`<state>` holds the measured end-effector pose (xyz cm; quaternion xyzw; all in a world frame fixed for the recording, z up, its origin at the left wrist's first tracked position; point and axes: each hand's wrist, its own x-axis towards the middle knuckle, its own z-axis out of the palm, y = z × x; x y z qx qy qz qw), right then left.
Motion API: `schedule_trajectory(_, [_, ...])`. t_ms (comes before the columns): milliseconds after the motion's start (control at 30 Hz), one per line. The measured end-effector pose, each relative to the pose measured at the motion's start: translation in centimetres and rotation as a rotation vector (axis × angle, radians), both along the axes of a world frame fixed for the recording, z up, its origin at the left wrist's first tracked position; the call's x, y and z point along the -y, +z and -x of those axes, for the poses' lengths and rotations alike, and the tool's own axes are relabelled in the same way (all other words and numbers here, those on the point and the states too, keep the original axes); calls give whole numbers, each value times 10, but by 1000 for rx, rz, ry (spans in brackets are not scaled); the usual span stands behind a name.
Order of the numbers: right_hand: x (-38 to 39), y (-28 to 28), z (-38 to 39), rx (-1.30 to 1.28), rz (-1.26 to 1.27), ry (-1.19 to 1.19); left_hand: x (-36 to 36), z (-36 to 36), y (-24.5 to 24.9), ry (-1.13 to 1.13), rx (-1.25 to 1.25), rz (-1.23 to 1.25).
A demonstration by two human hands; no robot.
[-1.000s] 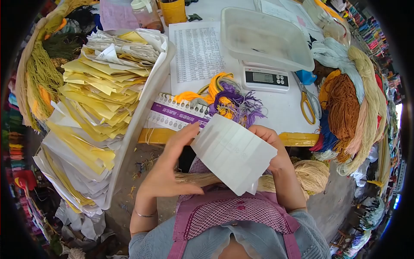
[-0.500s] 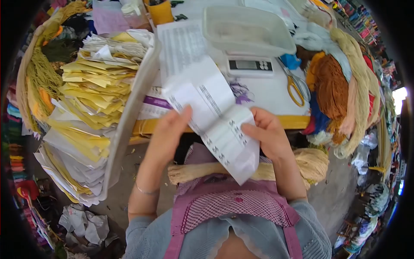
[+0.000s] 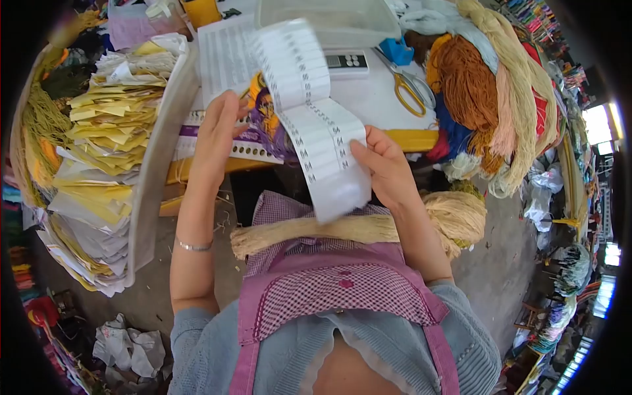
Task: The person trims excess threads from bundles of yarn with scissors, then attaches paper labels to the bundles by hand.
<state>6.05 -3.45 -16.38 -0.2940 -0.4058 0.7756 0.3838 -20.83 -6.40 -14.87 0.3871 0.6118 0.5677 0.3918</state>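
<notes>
Between the thumb and fingers of my right hand (image 3: 385, 161) is a folded white sheet of printed labels (image 3: 322, 135), its lower rows marked "54". The sheet hangs over the table's front edge, its upper part blurred and standing up. My left hand (image 3: 222, 131) is apart from the sheet, to its left, fingers stretched upward and holding nothing. Purple and yellow thread (image 3: 266, 115) lies on the table between my left hand and the sheet. Beneath that hand is a purple-and-white strip with holes (image 3: 247, 148). A cream yarn hank (image 3: 329, 229) lies across my lap.
A bin (image 3: 174, 99) packed with yellow and white papers (image 3: 108, 131) stands at the left. Behind the sheet are a clear plastic tub (image 3: 355, 23) and a digital scale (image 3: 347, 62). Scissors (image 3: 409, 93) and coloured yarn hanks (image 3: 467, 82) lie at the right.
My left hand has let go of the sheet and moved left. The sheet has unfolded upward, showing more printed rows, still in my right hand. Purple and yellow thread now shows behind it.
</notes>
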Motion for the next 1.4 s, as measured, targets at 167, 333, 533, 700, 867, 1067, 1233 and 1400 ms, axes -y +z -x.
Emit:
schedule_trajectory(167, [15, -1, 13, -171, 10, -66, 60, -25, -10, -474, 115, 49])
schedule_trajectory(333, [23, -1, 34, -427, 99, -143, 89, -72, -25, -359, 363, 53])
schedule_trajectory(533, [36, 10, 58, -549, 161, -160, 86, -113, -43, -350, 744, -109])
schedule_trajectory(700, [56, 20, 42, -214, 31, -113, 74, -111, -5, 107, 753, -149])
schedule_trajectory(867, [61, 64, -25, 547, -683, 198, 82, -76, 18, 8, 528, -257])
schedule_trajectory(1067, [50, 101, -22, 538, -1421, -76, 113, -82, 43, -357, 391, -69])
schedule_trajectory(1233, [62, 89, -19, 496, -1238, 20, 124, -77, 42, -454, 585, -218])
schedule_trajectory(1400, [61, 74, -17, 649, -973, -33, 104, -104, 21, -355, 401, -193])
